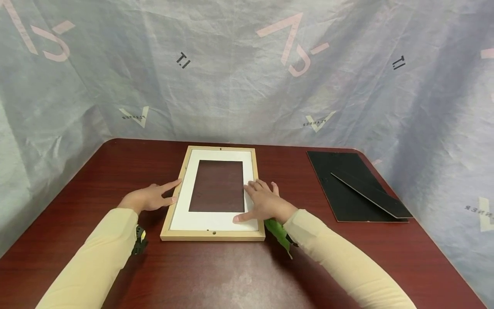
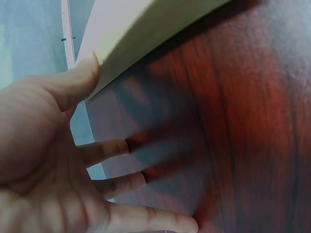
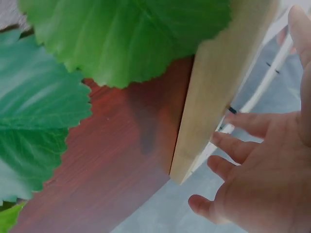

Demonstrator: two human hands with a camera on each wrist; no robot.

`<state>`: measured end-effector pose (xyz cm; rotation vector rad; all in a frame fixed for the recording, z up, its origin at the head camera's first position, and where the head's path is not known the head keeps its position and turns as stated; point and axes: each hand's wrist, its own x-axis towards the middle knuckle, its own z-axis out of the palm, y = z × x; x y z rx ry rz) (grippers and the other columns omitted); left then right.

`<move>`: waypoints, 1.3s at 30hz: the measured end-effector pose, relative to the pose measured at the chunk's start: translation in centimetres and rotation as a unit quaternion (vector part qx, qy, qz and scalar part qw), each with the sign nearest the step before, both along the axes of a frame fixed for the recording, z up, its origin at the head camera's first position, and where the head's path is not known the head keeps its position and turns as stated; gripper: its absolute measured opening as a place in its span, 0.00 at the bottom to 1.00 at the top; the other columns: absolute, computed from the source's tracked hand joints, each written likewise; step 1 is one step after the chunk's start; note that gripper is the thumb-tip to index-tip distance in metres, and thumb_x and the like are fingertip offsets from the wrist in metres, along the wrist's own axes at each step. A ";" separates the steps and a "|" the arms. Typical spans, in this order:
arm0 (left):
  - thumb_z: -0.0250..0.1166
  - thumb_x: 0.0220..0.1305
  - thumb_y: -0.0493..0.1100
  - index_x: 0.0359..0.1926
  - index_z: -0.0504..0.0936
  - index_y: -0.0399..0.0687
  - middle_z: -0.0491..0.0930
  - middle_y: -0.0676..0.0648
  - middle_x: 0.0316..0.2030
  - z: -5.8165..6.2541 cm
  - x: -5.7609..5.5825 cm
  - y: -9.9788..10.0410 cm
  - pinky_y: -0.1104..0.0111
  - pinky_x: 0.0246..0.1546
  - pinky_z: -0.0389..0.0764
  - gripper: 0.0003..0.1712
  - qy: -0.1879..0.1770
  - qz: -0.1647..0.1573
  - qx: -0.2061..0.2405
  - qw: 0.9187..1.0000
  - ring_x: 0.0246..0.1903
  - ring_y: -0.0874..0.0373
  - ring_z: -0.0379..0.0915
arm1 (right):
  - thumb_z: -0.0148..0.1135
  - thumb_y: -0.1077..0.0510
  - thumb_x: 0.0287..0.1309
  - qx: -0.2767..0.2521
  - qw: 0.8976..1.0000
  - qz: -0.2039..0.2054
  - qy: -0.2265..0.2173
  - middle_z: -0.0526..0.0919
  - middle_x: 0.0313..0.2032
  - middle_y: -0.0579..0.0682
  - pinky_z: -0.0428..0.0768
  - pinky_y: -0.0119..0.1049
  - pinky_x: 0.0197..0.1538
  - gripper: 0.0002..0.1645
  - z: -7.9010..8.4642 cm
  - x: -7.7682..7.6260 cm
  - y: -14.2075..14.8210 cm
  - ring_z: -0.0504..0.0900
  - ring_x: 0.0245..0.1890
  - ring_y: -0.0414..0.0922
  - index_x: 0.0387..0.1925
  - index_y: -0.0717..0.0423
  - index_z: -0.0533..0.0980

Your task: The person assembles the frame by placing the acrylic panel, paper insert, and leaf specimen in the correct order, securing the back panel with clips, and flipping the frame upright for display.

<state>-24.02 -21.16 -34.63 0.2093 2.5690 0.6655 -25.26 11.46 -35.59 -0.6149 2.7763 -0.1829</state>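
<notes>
A light wooden picture frame (image 1: 212, 236) lies flat on the table, with a white mat (image 1: 216, 221) inside its edges. Through the mat's rectangular opening a dark reddish-brown surface shows. At the frame's left side is my left hand (image 1: 149, 198); its thumb (image 2: 80, 82) touches the wood while the other fingers spread with their tips at the tabletop. My right hand (image 1: 266, 202) reaches over the right side, fingers spread and thumb low on the mat. Green leaves (image 1: 277, 231) show beneath the right wrist, and loom large in the right wrist view.
On the right of the reddish-brown table (image 1: 216, 274) lies a black board (image 1: 332, 171), with a black piece (image 1: 370, 193) across it, one edge raised. Behind the table hangs a grey printed cloth (image 1: 231, 86), which also covers both sides.
</notes>
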 end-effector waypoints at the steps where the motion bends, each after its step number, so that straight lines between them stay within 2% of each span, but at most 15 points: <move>1: 0.55 0.78 0.49 0.80 0.45 0.42 0.40 0.15 0.72 0.0 0.0 0.0 0.30 0.66 0.51 0.41 0.000 0.001 0.001 1.000 0.72 0.19 0.36 | 0.67 0.22 0.50 -0.014 1.000 -0.001 0.002 0.53 0.79 0.55 0.44 0.66 0.73 0.66 0.1 -0.1 0.2 0.45 0.79 0.56 0.80 0.52 0.55; 5: 0.56 0.78 0.50 0.80 0.46 0.42 0.41 0.14 0.71 -0.2 0.0 0.0 0.30 0.65 0.53 0.41 0.001 0.000 -0.003 1.000 0.71 0.19 0.38 | 0.67 0.29 0.59 -0.079 0.997 -0.009 0.020 0.59 0.76 0.57 0.54 0.66 0.69 0.54 0.9 -0.2 1.0 0.52 0.77 0.58 0.77 0.52 0.62; 8: 0.56 0.78 0.50 0.80 0.45 0.42 0.41 0.14 0.71 -0.3 -0.1 -0.2 0.30 0.65 0.53 0.42 0.002 -0.001 -0.007 1.000 0.71 0.18 0.38 | 0.67 0.37 0.64 -0.143 0.989 -0.026 0.028 0.65 0.73 0.60 0.61 0.64 0.68 0.45 1.7 -0.1 1.7 0.60 0.74 0.59 0.74 0.55 0.67; 13: 0.55 0.79 0.50 0.80 0.45 0.42 0.40 0.13 0.70 -0.3 -0.2 -0.5 0.30 0.65 0.54 0.41 0.004 -0.011 -0.009 1.000 0.71 0.17 0.38 | 0.70 0.46 0.64 -0.243 0.967 -0.069 0.032 0.75 0.65 0.59 0.75 0.54 0.61 0.37 2.3 0.2 2.8 0.74 0.64 0.56 0.69 0.56 0.72; 18: 0.54 0.79 0.51 0.80 0.44 0.42 0.40 0.12 0.69 -0.1 -0.2 -0.4 0.29 0.64 0.55 0.41 0.002 -0.015 -0.016 1.000 0.70 0.16 0.40 | 0.71 0.47 0.64 -0.301 0.947 -0.108 0.040 0.80 0.59 0.58 0.79 0.51 0.52 0.33 2.6 0.9 3.9 0.79 0.55 0.53 0.66 0.55 0.75; 22: 0.52 0.80 0.53 0.81 0.42 0.44 0.39 0.12 0.69 0.0 0.0 -0.3 0.29 0.62 0.56 0.41 -0.002 -0.015 -0.032 0.999 0.68 0.14 0.43 | 0.71 0.48 0.63 -0.330 0.934 -0.128 0.045 0.82 0.56 0.58 0.80 0.50 0.51 0.32 2.7 1.3 4.9 0.81 0.52 0.52 0.66 0.53 0.75; 25: 0.51 0.80 0.54 0.81 0.42 0.45 0.40 0.12 0.69 0.0 0.0 -0.2 0.29 0.62 0.57 0.41 -0.003 -0.014 -0.041 0.999 0.67 0.13 0.44 | 0.71 0.49 0.64 -0.341 0.929 -0.136 0.047 0.83 0.54 0.57 0.79 0.50 0.51 0.32 2.7 1.6 5.7 0.81 0.51 0.52 0.66 0.53 0.75; 32: 0.49 0.80 0.56 0.81 0.41 0.46 0.42 0.13 0.69 -0.1 -0.2 -0.2 0.28 0.62 0.55 0.41 -0.004 -0.017 -0.061 0.998 0.66 0.11 0.45 | 0.70 0.49 0.64 -0.348 0.924 -0.147 0.055 0.83 0.50 0.55 0.79 0.50 0.52 0.30 2.3 2.0 7.3 0.81 0.49 0.51 0.64 0.54 0.77; 39: 0.50 0.80 0.56 0.81 0.41 0.45 0.41 0.12 0.68 -0.2 -0.4 -0.3 0.28 0.62 0.55 0.42 -0.004 -0.013 -0.058 0.998 0.66 0.11 0.45 | 0.70 0.50 0.64 -0.362 0.917 -0.157 0.056 0.84 0.48 0.54 0.79 0.47 0.49 0.28 1.5 2.8 8.6 0.81 0.47 0.51 0.62 0.56 0.77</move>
